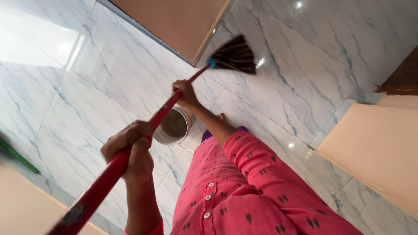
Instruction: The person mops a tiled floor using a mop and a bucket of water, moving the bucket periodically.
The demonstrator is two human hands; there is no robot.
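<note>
Below, both hands grip the red handle (130, 150) of a broom. The left hand (130, 150) is wrapped tightly around the lower part of the shaft, near the camera; the right hand (185, 92) is closed around it further along, closer to the blue collar (211, 63). The dark bristle head (235, 55) hangs over the white marbled floor tiles (109, 74). A metal bucket (174, 126) stands on the floor just behind the shaft, between the two hands. A pink patterned sleeve (261, 165) covers the right arm.

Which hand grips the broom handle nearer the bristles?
The right hand, farther down the red broom handle toward the dark bristles; the left hand grips higher, nearer the camera.
</note>
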